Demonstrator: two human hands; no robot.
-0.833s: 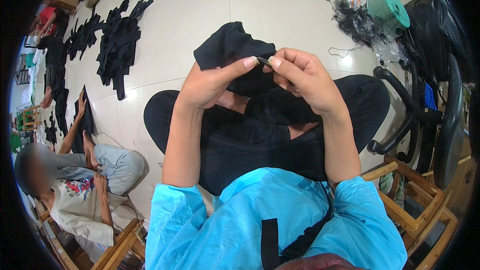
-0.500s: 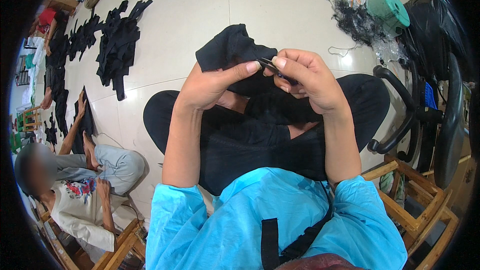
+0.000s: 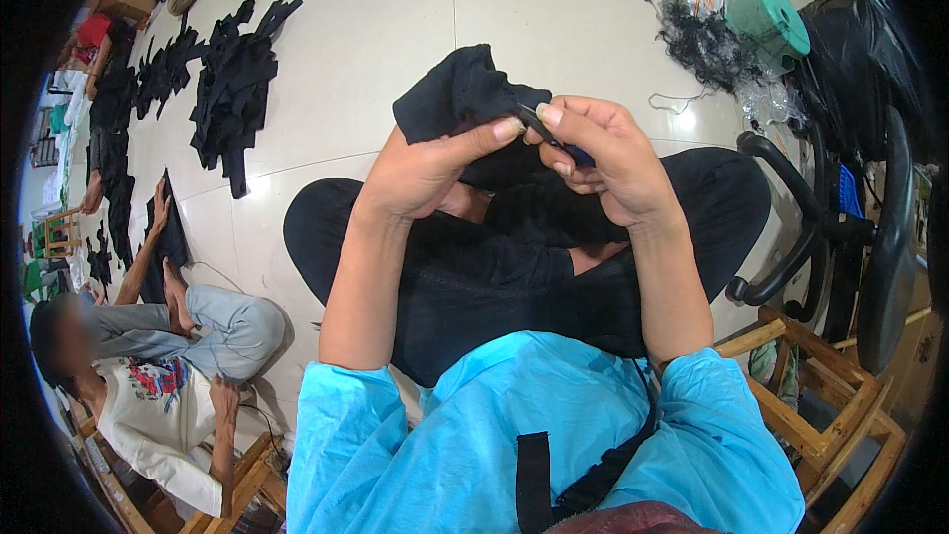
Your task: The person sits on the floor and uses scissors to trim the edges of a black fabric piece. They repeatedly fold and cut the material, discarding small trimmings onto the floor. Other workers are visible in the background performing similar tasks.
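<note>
A piece of black cloth [image 3: 450,94] is pinched in my left hand [image 3: 420,173], the thumb lying along its near edge and the rest spreading up over the fingers. My right hand [image 3: 618,158] is closed round small thread snips [image 3: 540,127], dark at the blades with a bit of blue at the handle. Their tips meet the right part of the cloth, close to my left thumb. My fingers cover most of the handle, and whether the blades are apart is too small to tell. Both hands are above my crossed legs.
Piles of black cloth pieces [image 3: 232,89] lie on the floor at the far left. A co-worker [image 3: 158,405] sits at the lower left. On the right are tangled black threads [image 3: 692,40], a green plastic stool [image 3: 766,25], a black chair base [image 3: 816,227] and a wooden frame [image 3: 811,405].
The cloth and both hands have shifted slightly, and the snips have turned a little in my right hand, showing some blue. The co-worker's near hand has moved right and lower.
</note>
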